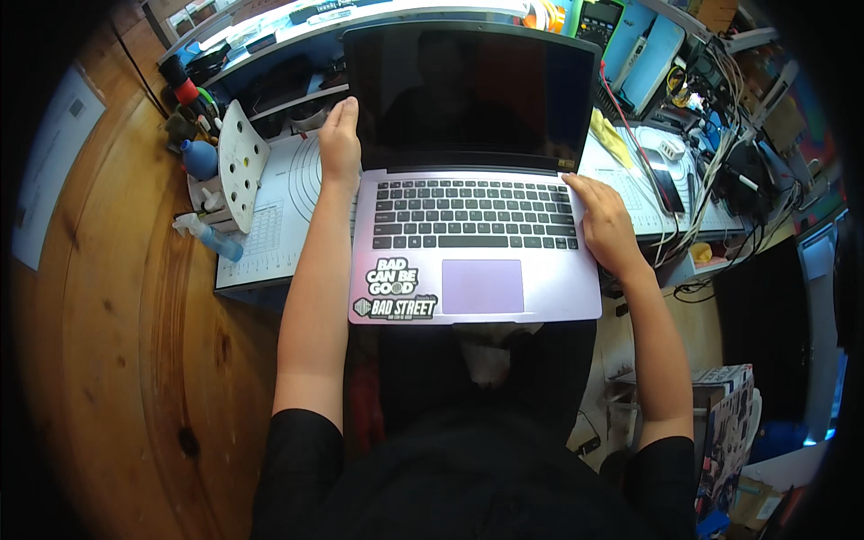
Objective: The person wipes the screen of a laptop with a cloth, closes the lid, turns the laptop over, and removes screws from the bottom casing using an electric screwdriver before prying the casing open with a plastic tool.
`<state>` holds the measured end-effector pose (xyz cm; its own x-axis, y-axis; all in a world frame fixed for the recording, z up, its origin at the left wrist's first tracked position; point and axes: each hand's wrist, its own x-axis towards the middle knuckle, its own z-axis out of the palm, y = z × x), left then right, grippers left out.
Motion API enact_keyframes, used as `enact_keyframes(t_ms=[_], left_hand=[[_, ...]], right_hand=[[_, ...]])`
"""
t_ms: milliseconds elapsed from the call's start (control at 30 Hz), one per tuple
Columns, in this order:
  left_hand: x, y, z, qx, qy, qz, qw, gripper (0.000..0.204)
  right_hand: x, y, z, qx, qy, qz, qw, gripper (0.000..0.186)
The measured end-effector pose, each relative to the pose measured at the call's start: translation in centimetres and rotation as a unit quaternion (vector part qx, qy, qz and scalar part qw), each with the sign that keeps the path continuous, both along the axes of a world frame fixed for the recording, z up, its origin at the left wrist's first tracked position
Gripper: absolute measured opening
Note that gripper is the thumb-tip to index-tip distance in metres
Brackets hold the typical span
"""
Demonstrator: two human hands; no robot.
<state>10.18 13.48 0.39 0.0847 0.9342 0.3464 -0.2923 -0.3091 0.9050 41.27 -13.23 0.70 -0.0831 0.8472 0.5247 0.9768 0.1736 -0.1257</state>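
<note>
An open laptop (558, 292) with a pinkish-silver base and black keys extends past the front edge of the desk, above my lap. Its screen (477, 99) is dark and shows faint reflections. My left hand (340, 144) grips the left side edge of the screen lid, fingers pointing up along it. Round the right edge of the base, beside the keyboard, my right hand (605, 220) is closed, with its fingertips at the upper right corner near the hinge. The undersides of the laptop and some of my fingers are hidden. Two stickers (393, 290) sit left of the touchpad (482, 286).
A white holed tool rack (241, 171), a blue air blower (199, 159) and a spray bottle (216, 238) stand at left on the white desk mat (270, 238). Rightward lie a phone (664, 189), yellow cloth (612, 138) and tangled cables (720, 117). A multimeter (598, 22) stands behind.
</note>
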Motion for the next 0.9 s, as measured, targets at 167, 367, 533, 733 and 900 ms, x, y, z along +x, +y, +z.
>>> enact_keyframes(t_ms=[167, 367, 533, 733, 900], left_hand=[[0.0, -1.1, 0.8, -0.043, -0.001, -0.009, 0.999, 0.053], [0.2, -1.2, 0.9, -0.044, -0.006, 0.015, 0.999, 0.05], [-0.2, -0.7, 0.6, -0.05, -0.018, -0.006, 0.999, 0.052], [0.2, -0.5, 0.3, -0.045, -0.027, -0.019, 0.998, 0.051], [-0.7, 0.6, -0.3, -0.025, -0.055, -0.031, 0.998, 0.044]], right_hand=[[-0.2, 0.0, 0.1, 0.002, -0.004, -0.004, 1.0, 0.056], [-0.1, -0.1, -0.3, -0.006, 0.009, -0.008, 1.0, 0.05], [-0.1, 0.1, -0.3, -0.008, 0.01, -0.006, 1.0, 0.048], [0.0, 0.0, 0.1, -0.009, -0.013, -0.015, 1.0, 0.047], [-1.0, 0.5, 0.5, -0.009, 0.044, -0.008, 0.999, 0.05]])
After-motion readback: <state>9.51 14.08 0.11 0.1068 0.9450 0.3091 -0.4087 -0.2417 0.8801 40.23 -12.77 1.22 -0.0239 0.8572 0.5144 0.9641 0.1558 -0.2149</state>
